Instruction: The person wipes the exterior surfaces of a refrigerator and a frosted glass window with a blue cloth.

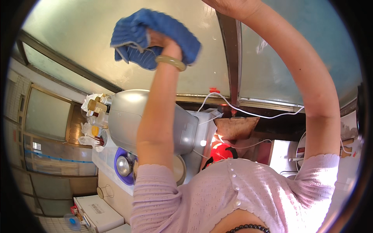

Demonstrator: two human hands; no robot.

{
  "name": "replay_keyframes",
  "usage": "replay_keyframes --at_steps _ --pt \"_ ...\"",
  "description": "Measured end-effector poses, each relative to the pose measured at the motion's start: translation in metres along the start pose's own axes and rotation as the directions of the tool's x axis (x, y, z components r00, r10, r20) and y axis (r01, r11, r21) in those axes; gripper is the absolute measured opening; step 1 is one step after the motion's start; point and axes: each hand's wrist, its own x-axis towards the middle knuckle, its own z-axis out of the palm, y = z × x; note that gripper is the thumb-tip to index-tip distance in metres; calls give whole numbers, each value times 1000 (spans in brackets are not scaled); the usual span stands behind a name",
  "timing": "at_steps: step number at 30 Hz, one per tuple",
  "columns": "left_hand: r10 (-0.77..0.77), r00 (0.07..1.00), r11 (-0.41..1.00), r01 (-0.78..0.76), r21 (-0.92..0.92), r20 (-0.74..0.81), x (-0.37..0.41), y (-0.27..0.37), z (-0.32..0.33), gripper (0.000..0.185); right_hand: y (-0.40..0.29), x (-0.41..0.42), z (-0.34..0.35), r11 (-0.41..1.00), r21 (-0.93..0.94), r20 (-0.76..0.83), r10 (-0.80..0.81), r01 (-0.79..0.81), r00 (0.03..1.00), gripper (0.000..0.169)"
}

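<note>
My left hand (158, 39) holds a bunched blue cloth (180, 35) with a pale edge, spread around the fingers. The cloth lies in front of a large frosted glass pane (87, 49); whether it touches the glass cannot be told. A pale bangle (171, 62) circles the left wrist. At the top edge, my right hand (228, 6) is mostly cut off, its fingers out of view. It is raised near the dark window frame bar (228, 43), which divides the frosted pane from a second, bluish pane (271, 64).
Below the panes stands a silver-grey vented appliance (125, 116), with jars (97, 107) beside it. A white cable (262, 116) loops past a wooden board (237, 128). Lower down are a red object (221, 152), a purple basin (118, 153) holding metal bowls, and a white box (100, 211).
</note>
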Motion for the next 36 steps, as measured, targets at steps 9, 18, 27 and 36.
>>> replay_keyframes --at_steps 9,18,27,36 --pt "-71 968 -353 -248 -902 -239 -54 94 123 27 -22 13 -7 981 103 176 147 -167 973 28" --pt "-540 834 91 -73 -993 -110 -39 53 191 26 -25 20 -14 978 43 310 181 -204 933 32" --pt "-72 675 -724 471 -504 734 -32 29 286 30 -20 13 -3 990 10 247 136 -143 959 26" --pt "-255 803 -691 238 -682 539 -41 12 210 35 -26 19 -7 981 -16 255 192 -194 948 34"
